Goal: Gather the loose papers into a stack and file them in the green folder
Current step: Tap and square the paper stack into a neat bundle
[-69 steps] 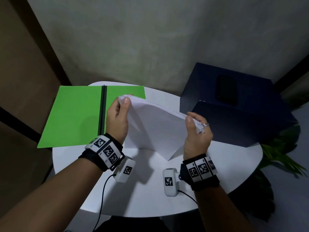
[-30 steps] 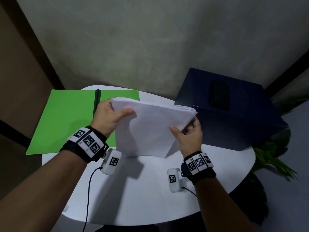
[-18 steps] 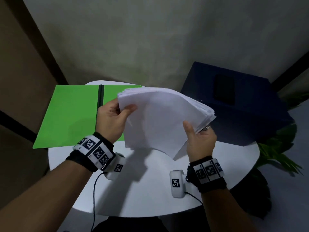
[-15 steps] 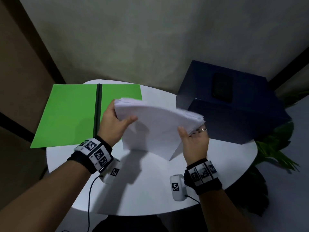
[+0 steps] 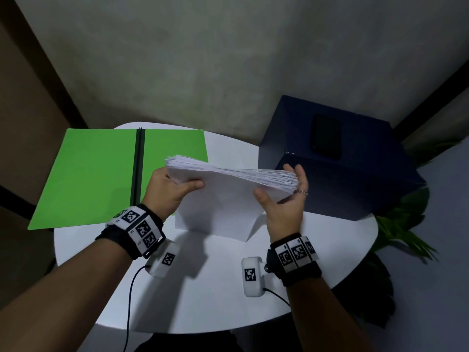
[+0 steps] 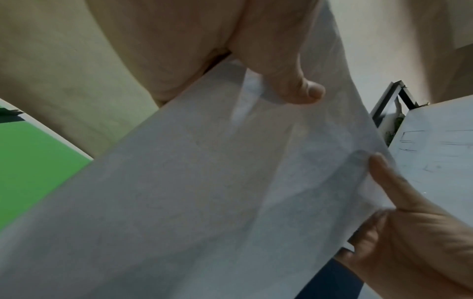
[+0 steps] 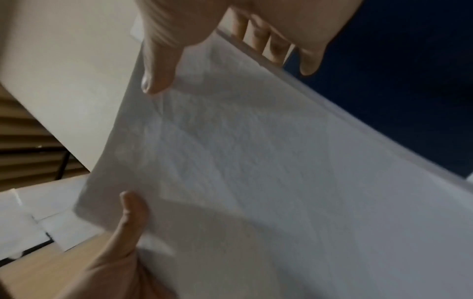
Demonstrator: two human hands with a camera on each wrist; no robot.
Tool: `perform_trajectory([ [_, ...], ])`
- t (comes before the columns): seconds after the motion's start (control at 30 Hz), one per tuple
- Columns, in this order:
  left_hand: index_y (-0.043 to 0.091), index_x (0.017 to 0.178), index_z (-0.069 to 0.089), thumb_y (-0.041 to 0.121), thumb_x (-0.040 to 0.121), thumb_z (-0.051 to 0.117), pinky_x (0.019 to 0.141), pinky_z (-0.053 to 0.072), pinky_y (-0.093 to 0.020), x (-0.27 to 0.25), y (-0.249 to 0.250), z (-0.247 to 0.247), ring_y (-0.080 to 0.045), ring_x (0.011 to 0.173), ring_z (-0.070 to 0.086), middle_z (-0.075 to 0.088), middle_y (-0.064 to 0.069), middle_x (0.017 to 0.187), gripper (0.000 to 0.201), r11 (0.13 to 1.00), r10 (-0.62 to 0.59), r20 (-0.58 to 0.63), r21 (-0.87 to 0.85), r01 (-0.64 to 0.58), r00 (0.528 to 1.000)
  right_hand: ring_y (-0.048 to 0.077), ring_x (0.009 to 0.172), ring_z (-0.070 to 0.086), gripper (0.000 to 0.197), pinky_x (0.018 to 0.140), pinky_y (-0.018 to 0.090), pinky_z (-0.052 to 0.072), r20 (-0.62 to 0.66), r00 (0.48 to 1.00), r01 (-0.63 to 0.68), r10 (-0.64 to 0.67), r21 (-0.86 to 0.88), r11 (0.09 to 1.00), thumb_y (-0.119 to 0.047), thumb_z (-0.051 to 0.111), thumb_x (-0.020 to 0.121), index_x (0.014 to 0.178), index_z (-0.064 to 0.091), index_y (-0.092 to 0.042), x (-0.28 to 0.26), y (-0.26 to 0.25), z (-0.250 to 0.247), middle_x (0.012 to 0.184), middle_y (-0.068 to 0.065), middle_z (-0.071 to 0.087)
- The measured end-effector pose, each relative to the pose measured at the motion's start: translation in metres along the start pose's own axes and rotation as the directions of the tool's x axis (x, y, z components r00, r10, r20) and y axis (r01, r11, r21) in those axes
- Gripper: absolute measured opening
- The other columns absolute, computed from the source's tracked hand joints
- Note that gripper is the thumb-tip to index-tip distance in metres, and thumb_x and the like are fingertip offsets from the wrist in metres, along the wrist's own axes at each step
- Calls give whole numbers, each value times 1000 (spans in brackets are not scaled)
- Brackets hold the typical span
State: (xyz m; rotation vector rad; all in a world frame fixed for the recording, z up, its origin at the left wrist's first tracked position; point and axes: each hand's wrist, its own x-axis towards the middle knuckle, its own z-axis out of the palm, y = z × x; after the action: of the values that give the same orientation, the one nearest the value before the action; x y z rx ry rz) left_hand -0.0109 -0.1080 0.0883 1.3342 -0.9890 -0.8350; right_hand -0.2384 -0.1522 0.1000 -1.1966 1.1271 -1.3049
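White sheets of paper, gathered into a thick stack [image 5: 223,196], stand tilted on their lower edge on the round white table [image 5: 203,288], just right of the open green folder [image 5: 96,174] with its black spine. Left hand [image 5: 167,191] pinches the stack's upper left corner, thumb over the near face. Right hand [image 5: 286,201] has straight fingers cupping the stack's right edge (a ring shows on one finger), thumb resting on the near face. Right of the stack sits a dark blue box [image 5: 342,179].
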Motion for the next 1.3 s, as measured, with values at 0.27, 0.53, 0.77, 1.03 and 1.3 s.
perform_trajectory([
  [0.27,4,98,67,-6,85,65,66,52,-14,7,9,-5,7,68,67,73,24,72,16,1000,16,-68,9,-15,998,12,89,72,32,90,47,56,-34,997,-76,75,-37,996,2,78,75,97,70,-19,10,-7,-1,90,-5,76],
  [0.53,13,127,52,54,89,57,86,47,-12,-10,18,-9,5,101,62,68,11,116,56,996,75,-22,-55,-76,997,1,85,67,41,79,23,55,17,990,140,-139,-175,975,-1,86,66,96,65,-20,-13,-8,-9,87,-14,71],
  [0.77,25,140,39,89,70,38,106,38,-19,-11,22,-2,4,129,47,50,9,139,94,986,-16,-75,-166,4,997,19,89,71,36,88,42,57,-3,996,88,-91,-184,979,-2,87,66,97,70,-5,-20,2,-3,90,0,74],
  [1.03,25,140,43,93,64,40,117,29,-30,-6,33,-2,-1,135,43,47,8,146,103,956,-44,-53,-292,27,998,-4,88,65,53,84,17,53,31,989,151,-148,-160,975,10,85,61,108,64,-6,-20,-3,-5,93,-25,71],
  [1.3,19,151,30,92,66,37,122,19,-32,-3,39,5,-3,143,31,30,5,158,112,943,-51,-80,-332,21,995,2,91,65,49,90,35,54,-31,988,141,-150,-191,971,1,88,62,104,68,-17,-21,-1,-4,94,-25,68],
])
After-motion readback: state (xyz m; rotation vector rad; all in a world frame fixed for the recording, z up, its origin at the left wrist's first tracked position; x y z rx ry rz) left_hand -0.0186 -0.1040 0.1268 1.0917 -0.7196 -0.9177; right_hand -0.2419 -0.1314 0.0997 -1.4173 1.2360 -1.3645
